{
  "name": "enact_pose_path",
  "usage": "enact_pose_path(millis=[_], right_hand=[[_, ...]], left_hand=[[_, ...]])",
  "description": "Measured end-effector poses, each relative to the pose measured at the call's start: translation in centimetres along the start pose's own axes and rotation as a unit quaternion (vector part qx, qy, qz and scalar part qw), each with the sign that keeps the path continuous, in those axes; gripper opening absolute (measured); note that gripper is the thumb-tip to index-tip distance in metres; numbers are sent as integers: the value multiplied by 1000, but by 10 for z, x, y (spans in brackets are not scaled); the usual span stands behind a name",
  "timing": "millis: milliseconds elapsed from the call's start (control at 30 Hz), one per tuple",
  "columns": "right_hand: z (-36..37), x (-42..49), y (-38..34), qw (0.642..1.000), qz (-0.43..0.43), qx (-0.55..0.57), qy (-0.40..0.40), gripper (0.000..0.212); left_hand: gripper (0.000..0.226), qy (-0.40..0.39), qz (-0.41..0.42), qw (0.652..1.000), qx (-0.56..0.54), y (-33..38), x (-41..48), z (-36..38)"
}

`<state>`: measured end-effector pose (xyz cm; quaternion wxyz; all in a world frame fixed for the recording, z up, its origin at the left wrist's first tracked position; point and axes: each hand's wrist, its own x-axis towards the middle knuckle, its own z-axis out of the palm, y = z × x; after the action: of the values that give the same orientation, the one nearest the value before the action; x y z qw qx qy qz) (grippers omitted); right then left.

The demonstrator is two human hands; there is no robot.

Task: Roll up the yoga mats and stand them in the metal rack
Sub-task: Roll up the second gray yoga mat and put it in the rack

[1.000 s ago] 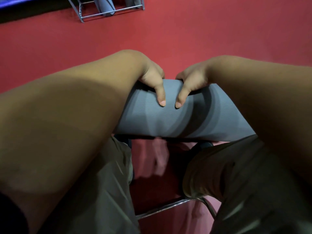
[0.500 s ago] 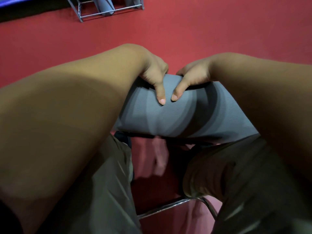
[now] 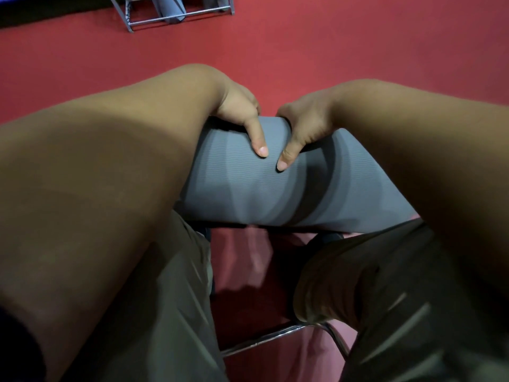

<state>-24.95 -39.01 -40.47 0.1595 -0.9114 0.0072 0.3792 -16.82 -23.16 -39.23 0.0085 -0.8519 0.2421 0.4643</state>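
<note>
Both my left hand (image 3: 239,111) and right hand (image 3: 306,125) grip the grey rolled yoga mat (image 3: 248,188), its long axis lying left to right, right end nearer me.

Both arms reach forward and angle inward, the left forearm (image 3: 124,161) and the right forearm (image 3: 413,139) filling the view. The left hand (image 3: 238,117) and right hand (image 3: 307,124) sit side by side, fingers curled over the far edge of the rolled grey mat (image 3: 275,194). The left thumb (image 3: 257,139) and right thumb (image 3: 289,153) press its near face, tips close but apart.
</note>
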Motion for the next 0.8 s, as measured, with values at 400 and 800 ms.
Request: enact_pose_path(millis=[400,800], right_hand=[[2,10,28,997,24,73,-10,74],[4,3,9,1000,-3,18,1,96]], left_hand=[[122,60,37,981,180,27,13,16],[76,32,38,996,78,8,11,5]])
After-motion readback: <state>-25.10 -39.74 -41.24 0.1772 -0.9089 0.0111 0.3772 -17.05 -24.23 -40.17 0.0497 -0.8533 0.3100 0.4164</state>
